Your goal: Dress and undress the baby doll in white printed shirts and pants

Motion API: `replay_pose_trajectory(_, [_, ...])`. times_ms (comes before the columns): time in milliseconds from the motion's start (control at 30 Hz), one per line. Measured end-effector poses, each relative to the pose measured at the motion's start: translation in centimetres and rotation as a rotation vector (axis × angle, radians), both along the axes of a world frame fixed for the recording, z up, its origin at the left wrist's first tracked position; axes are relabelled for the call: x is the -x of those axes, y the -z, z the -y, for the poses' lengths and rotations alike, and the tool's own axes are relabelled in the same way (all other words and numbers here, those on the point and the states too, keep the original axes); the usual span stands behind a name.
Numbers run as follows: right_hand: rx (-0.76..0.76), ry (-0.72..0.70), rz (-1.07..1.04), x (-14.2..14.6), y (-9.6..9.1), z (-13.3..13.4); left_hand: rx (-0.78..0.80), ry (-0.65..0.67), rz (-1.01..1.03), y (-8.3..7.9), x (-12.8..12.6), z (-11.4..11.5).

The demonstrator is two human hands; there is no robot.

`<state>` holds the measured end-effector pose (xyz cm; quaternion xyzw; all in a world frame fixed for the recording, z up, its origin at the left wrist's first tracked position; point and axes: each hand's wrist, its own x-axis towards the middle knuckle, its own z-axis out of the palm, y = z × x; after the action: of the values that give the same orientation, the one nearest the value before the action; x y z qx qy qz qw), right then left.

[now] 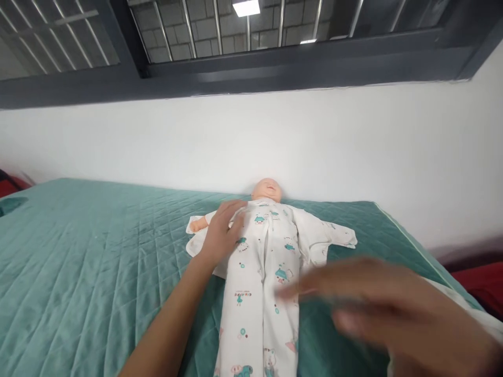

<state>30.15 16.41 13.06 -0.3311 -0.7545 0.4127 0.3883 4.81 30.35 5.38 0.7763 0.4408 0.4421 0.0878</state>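
A baby doll (266, 189) lies on its back on a teal quilted bed (86, 262), its head near the wall. It wears a white printed romper (261, 272) that runs down toward me. My left hand (222, 230) lies flat on the doll's upper chest and shoulder, fingers stretched out. My right hand (377, 309) hovers close to the camera at the lower right, blurred by motion, fingers extended and pointing left toward the romper's leg. It holds nothing that I can see.
A white wall (353, 157) stands right behind the bed, with a dark-framed barred window (251, 31) above. The bed's right edge (416, 251) slopes down toward something red (483, 288). Another red thing (11, 184) shows at the far left.
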Motion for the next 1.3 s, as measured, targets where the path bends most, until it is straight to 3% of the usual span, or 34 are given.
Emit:
replay_pose_trajectory(33, [0.020, 0.055, 0.021, 0.0, 0.0, -1.6, 0.053, 0.073, -0.049, -0.9, -1.0, 0.4])
replay_pose_trajectory(100, [-0.004, 0.432, 0.015, -0.1, 1.5, -5.0, 0.101, 0.170, -0.188, -2.5, -3.4, 0.6])
replay_pose_trajectory(167, [-0.113, 0.746, 0.166, -0.1, 4.3, -8.1, 0.131, 0.187, -0.372, -4.1, -6.0, 0.1])
replay_pose_trajectory(200, [-0.156, 0.815, 0.264, -0.1, 6.0, -9.3, 0.157, 0.187, -0.494, -4.8, -7.4, -0.4])
replay_pose_trajectory(300, [-0.115, 0.831, 0.533, -0.1, 10.2, -11.7, 0.300, 0.207, -0.914, -6.3, -11.1, -2.3])
replay_pose_trajectory(400, [-0.077, 0.870, 0.650, -0.2, 11.9, -12.3, 0.392, 0.217, -1.056, -6.4, -14.0, -4.1])
replay_pose_trajectory(633, [-0.066, 0.994, 0.618, -0.9, 11.7, -12.2, 0.414, 0.194, -1.139, -4.6, -17.3, -5.4])
replay_pose_trajectory(800, [-0.039, 1.087, 0.444, -1.6, 11.7, -12.1, 0.414, 0.159, -1.167, -5.6, -16.7, -5.8])
replay_pose_trajectory(933, [0.011, 1.121, 0.447, -1.7, 11.7, -12.4, 0.404, 0.182, -1.194, -5.9, -16.2, -6.3])
replay_pose_trajectory(1133, [0.041, 1.100, 0.587, -1.6, 11.9, -12.7, 0.356, 0.310, -1.203, -3.5, -17.8, -6.7])
replay_pose_trajectory(1300, [0.047, 1.112, 0.621, -1.7, 11.5, -12.6, 0.294, 0.321, -1.190, -2.5, -17.9, -6.9])
